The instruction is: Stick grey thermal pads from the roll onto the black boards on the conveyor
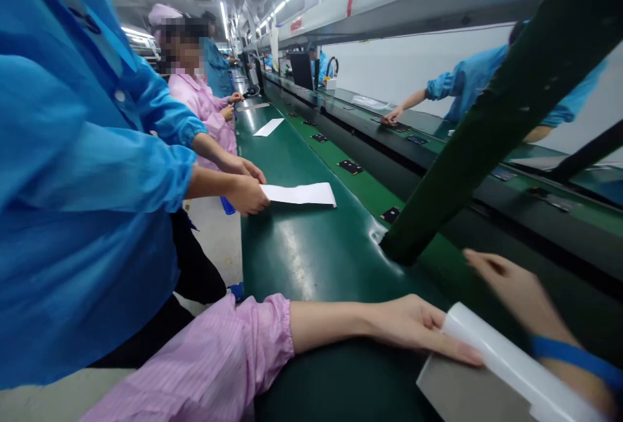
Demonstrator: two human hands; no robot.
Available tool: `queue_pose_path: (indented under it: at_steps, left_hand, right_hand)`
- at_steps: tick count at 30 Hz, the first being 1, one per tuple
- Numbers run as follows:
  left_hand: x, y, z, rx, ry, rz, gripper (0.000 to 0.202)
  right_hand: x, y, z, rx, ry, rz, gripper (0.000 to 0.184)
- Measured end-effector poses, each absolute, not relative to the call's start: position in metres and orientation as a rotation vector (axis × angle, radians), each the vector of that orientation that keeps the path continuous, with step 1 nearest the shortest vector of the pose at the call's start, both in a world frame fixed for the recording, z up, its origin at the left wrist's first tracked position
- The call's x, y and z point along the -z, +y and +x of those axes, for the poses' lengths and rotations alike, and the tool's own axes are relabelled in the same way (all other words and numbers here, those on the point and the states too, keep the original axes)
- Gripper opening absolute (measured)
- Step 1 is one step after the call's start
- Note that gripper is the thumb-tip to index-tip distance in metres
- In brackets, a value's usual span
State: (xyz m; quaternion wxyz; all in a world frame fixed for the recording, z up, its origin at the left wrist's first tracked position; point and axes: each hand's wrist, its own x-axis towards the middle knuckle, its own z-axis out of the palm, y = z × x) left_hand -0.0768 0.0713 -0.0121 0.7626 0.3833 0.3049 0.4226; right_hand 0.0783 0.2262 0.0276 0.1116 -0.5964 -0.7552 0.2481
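My left hand (pixel 418 328), in a pink sleeve, is closed on a curled white sheet (pixel 506 350) at the lower right, thumb over its near edge. Its underside or a backing, flat and grey (pixel 472 389), shows below the curl. My right hand (pixel 516 282), with a blue band (pixel 579 354) at the wrist, is held beyond the sheet, close to the green conveyor belt (pixel 360 195). Its fingers are drawn together in a pinch and slightly blurred; anything between the fingertips is too small to make out.
A slanting green post (pixel 467 130) rises between the bench (pixel 287 260) and the line. Small black boards (pixel 350 167) lie along the belt. At left, a blue-clad co-worker holds a white strip (pixel 302 194). Another white sheet (pixel 268 126) lies farther off. Another person reaches in across the line.
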Motion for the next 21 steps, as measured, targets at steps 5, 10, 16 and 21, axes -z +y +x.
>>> queue_pose_path:
  at_steps: [5,10,16,21]
  left_hand:
    - [0.008,0.072,-0.076,-0.806,0.526,0.546,0.053]
    - [0.003,0.071,-0.079,-0.817,0.497,0.559,0.048]
    - [0.005,0.074,-0.08,-0.826,0.561,0.559,0.049]
    - [0.002,0.073,-0.082,-0.867,0.522,0.548,0.047]
  right_hand:
    - [-0.003,0.235,0.022,-0.51,-2.348,-1.845,0.064]
    - [0.009,0.241,0.028,-0.41,-2.401,-1.77,0.051]
    - [0.011,0.245,0.032,-0.86,-2.018,-1.577,0.039]
    - [-0.026,0.245,0.052,-0.977,-1.958,-1.542,0.033]
